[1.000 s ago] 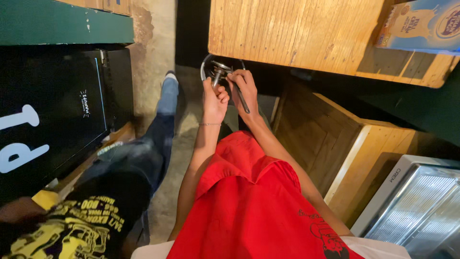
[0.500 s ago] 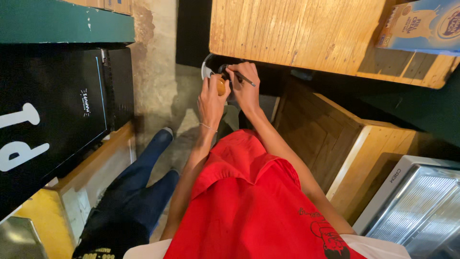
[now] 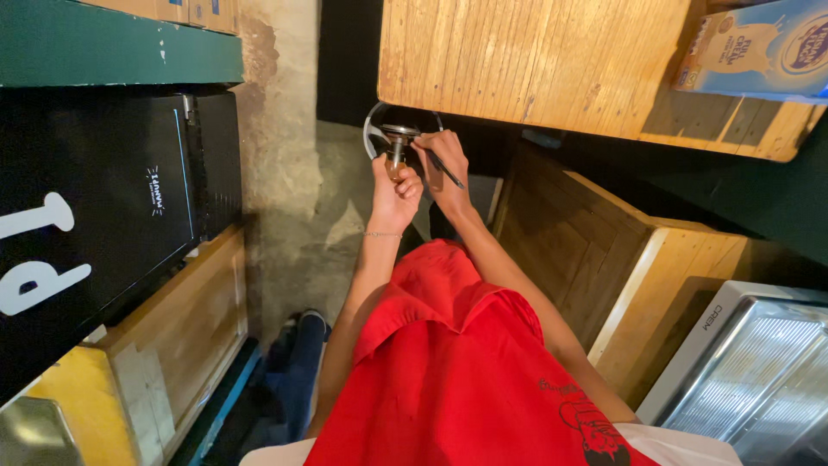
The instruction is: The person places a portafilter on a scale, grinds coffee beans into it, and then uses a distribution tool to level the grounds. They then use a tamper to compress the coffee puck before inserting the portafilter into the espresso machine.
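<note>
1. The wooden counter [image 3: 535, 69] served as the landmark; all work took place just below its near-left corner, over a bare concrete floor [image 3: 302, 250].
2. A black cabinet [image 3: 112, 216] stood well left of the counter, a wooden crate [image 3: 569, 250] below and right of it, and a steel appliance [image 3: 759, 371] lower right. A red apron [image 3: 466, 371] hung in the foreground.
3. A round metal bin [image 3: 379, 129] sat directly under the counter's corner, behind the hands.
4. The left hand [image 3: 395, 192] was closed in a fist around a small metal-topped piece [image 3: 398, 142], held upright just below the counter edge, over the bin.
5. The right hand [image 3: 447, 168] pinched a thin dark tool [image 3: 448, 168] between thumb and fingers, its upper end at the piece; the contact point was too small to confirm.
6. Risks, as judged:
   - The tool could slip off the piece toward the left knuckles, since both hands worked touching.
   - The piece was held in air without support; a loosened grip would likely drop it into the bin or onto the floor.
   - Dim light under the counter would make aim unreliable.
   - A hand lifted carelessly could strike the counter edge.
</note>
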